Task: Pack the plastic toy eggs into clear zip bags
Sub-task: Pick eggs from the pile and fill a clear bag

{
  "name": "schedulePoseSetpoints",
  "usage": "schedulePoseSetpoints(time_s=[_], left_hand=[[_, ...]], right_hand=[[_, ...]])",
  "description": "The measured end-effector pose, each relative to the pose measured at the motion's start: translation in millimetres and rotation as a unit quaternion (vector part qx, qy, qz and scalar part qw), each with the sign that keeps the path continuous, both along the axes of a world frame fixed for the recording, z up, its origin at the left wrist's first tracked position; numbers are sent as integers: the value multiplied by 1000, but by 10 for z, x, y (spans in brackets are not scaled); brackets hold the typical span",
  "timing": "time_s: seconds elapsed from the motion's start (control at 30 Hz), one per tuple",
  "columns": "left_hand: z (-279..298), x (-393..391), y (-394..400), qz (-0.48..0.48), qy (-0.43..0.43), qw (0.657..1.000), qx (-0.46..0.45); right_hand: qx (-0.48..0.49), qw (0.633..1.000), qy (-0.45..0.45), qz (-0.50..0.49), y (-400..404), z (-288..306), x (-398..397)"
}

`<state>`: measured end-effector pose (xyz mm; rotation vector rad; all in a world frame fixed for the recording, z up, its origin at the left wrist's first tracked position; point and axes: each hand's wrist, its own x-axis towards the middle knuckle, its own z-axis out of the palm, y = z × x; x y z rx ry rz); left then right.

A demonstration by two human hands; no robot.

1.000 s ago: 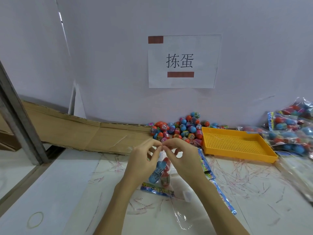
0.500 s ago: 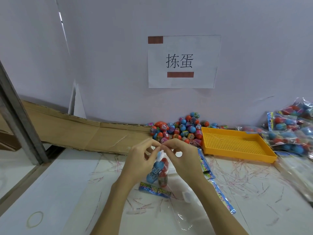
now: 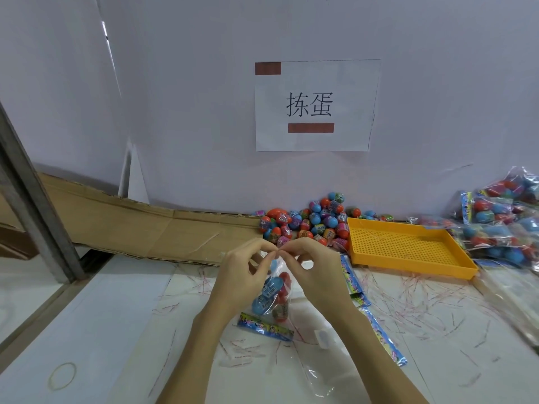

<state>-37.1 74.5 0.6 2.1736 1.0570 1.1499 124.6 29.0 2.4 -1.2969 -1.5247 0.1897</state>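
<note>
Pinching the top of a bag (image 3: 277,290) of eggs (image 3: 269,290), our left hand (image 3: 239,275) and right hand (image 3: 315,272) meet above the surface (image 3: 116,330).

A packing workstation: wall sign (image 3: 316,105) (printed characters), loose egg pile (image 3: 309,221), yellow tray (image 3: 408,247), stacked filled bags (image 3: 501,225).

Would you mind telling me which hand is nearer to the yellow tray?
Right. The right hand is just left of the yellow tray; the left hand lies farther left, beyond the bag.

Both hands pinch a bag's top

Left hand (image 3: 239,278) and right hand (image 3: 316,272) hold the clear plastic zip bag (image 3: 275,295) of blue and red toy eggs above the white bench (image 3: 116,330).
</note>
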Motion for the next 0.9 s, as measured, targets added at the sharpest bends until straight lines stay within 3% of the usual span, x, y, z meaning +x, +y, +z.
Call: schedulePoseSetpoints(time_s=[0.27, 0.9], left_hand=[[12, 14, -20, -8, 11, 1000, 11], [16, 30, -34, -6, 16, 1000, 7]], right_hand=[[8, 1000, 25, 18, 3, -8, 0], [36, 997, -58, -44, 23, -40, 41]])
